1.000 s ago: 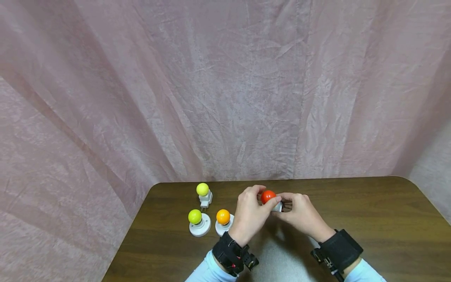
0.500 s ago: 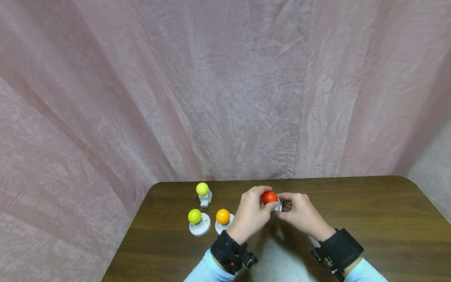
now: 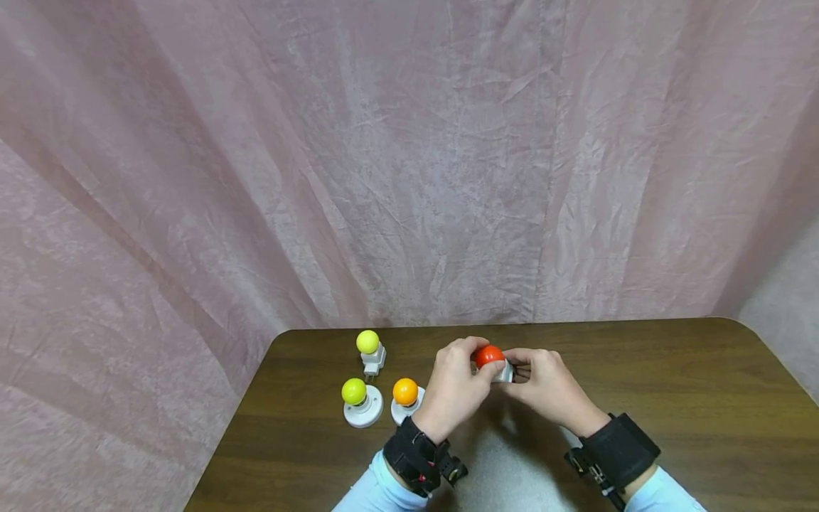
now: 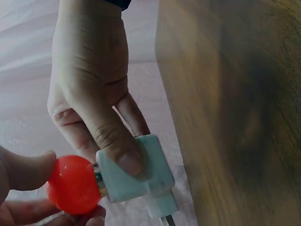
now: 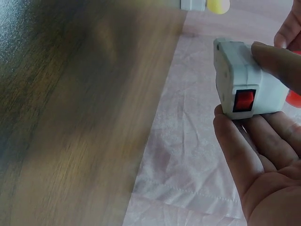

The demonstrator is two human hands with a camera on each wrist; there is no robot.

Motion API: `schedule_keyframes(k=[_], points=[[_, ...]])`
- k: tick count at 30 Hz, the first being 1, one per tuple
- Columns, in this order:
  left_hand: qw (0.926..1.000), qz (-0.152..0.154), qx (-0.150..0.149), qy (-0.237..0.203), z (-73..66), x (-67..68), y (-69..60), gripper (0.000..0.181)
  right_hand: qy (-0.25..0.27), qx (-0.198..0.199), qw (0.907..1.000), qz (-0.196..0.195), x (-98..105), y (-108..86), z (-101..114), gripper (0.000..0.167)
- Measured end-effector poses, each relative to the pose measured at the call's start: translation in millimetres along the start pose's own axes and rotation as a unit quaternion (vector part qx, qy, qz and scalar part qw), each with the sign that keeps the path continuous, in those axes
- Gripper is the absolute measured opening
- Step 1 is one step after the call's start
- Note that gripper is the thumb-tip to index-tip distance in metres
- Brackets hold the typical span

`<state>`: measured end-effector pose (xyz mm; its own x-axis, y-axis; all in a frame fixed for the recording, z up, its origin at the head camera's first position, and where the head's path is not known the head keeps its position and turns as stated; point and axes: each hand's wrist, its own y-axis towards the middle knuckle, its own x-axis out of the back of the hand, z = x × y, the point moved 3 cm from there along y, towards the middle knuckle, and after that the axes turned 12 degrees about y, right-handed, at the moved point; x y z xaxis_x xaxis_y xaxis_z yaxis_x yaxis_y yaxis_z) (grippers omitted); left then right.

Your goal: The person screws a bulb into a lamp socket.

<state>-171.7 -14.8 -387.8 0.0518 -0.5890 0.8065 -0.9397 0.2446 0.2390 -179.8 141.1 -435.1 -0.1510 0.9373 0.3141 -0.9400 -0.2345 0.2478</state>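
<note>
In the head view my left hand [image 3: 453, 387] pinches a round red light bulb [image 3: 490, 355] between thumb and fingers. Beside it my right hand [image 3: 549, 387] grips a white plug-in lamp socket [image 3: 507, 372]. The left wrist view has the red bulb [image 4: 73, 184] at the socket's mouth, with some of its metal screw base showing; how deep it sits I cannot tell. Metal plug prongs [image 4: 167, 220] stick out of the socket [image 4: 136, 169]. A red rocker switch [image 5: 244, 100] shows on the socket in the right wrist view. Both things are held above the table.
To the left on the wooden table [image 3: 672, 398] stand a green bulb [image 3: 354, 392] and an orange bulb [image 3: 405, 392] on round white bases. Behind them a yellow bulb [image 3: 367, 342] sits in a white plug-in socket [image 3: 373, 360]. A pinkish curtain [image 3: 409, 163] hangs behind the table.
My left hand and the red bulb have shifted slightly right, and the left thumb has drawn back from across the bulb toward its near side. The right hand has stayed nearly still.
</note>
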Motion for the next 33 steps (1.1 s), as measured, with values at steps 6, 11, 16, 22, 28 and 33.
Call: schedule_keyframes(k=[6,11,16,22,28,33], points=[[0.9995,0.019,-0.025,-0.002,-2.2,0.7,0.5,0.035,-0.005,0.003,1.0000,0.002,0.9,0.6,-0.1,0.037],[0.9996,-0.009,0.014,-0.022,-1.6,2.3,0.8,0.044,0.012,-0.002,0.9999,-0.006,2.6,0.8,-0.1,0.039],[0.9990,-0.028,0.029,-0.017,-1.1,2.7,-0.1,0.046,0.011,-0.007,0.9999,-0.004,1.1,0.6,-0.4,0.039],[0.9997,-0.025,0.005,0.005,-1.0,0.4,-0.9,0.037,-0.001,0.003,1.0000,0.004,-1.8,-0.4,-0.4,0.036],[0.9994,0.004,-0.032,0.007,0.5,-1.0,-1.4,0.033,-0.012,0.006,0.9998,0.012,-1.8,-1.8,-0.9,0.035],[0.9998,-0.012,-0.008,-0.014,0.9,2.0,-1.2,0.042,0.006,0.003,1.0000,-0.002,-0.1,-1.4,-0.6,0.038]])
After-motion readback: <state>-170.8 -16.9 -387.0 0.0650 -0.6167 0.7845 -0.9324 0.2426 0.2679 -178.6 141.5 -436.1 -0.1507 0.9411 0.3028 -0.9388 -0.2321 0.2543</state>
